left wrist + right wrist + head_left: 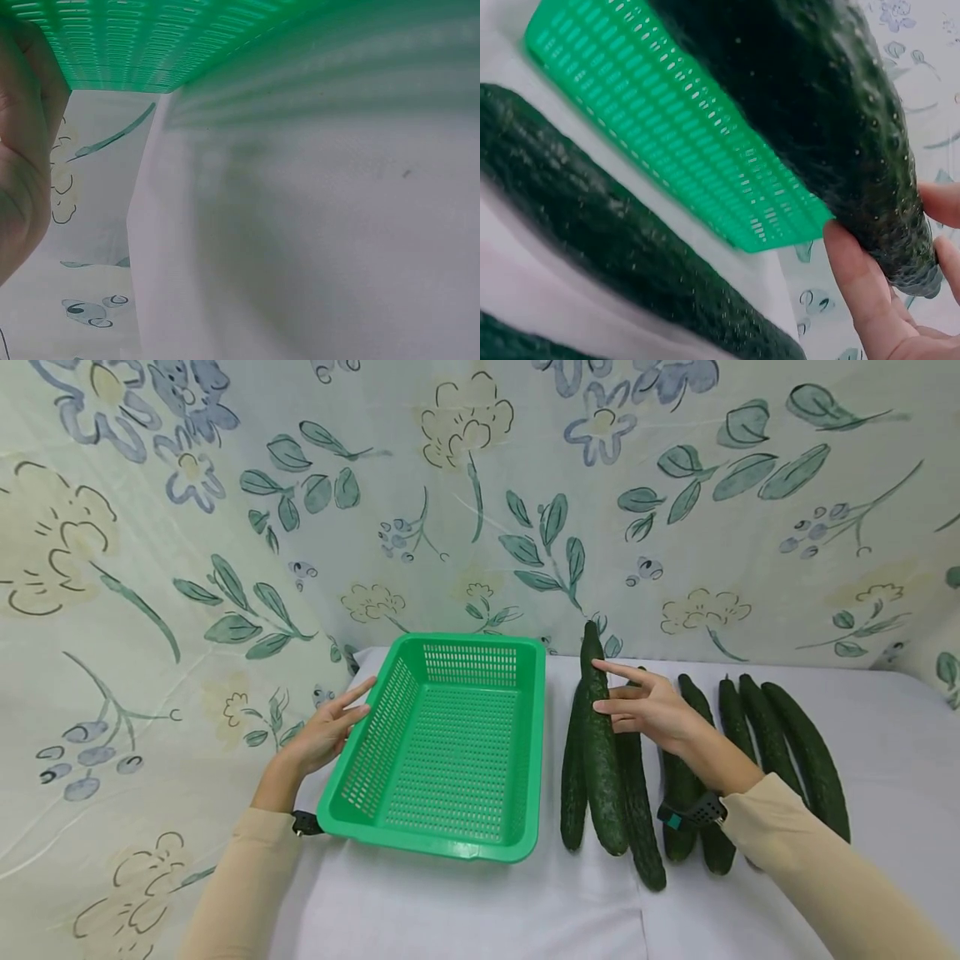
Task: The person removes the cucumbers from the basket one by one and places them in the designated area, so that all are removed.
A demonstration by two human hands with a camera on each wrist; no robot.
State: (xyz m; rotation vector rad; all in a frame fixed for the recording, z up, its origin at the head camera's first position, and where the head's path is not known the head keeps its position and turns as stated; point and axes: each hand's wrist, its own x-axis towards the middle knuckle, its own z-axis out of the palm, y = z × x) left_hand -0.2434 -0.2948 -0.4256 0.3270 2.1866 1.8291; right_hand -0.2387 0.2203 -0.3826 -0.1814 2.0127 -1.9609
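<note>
A green slotted plastic basket [450,760], with nothing inside it, stands on the left part of the white cloth. My left hand [321,739] touches its left side near the rim with fairly straight fingers; in the left wrist view part of that hand [22,142] shows beside the basket's slotted wall [127,45]. Right of the basket, my right hand [648,710] pinches a long dark green cucumber [603,768] near its far end. The right wrist view shows thumb and fingers [862,292] on either side of this cucumber [832,127], which is raised above the others.
Two cucumbers lie beneath and beside the held one, the left one [573,777] and the right one [641,810]. Several more cucumbers [810,743] lie farther right, partly behind my right forearm. A floral cloth [480,527] hangs behind the white-covered table [465,910].
</note>
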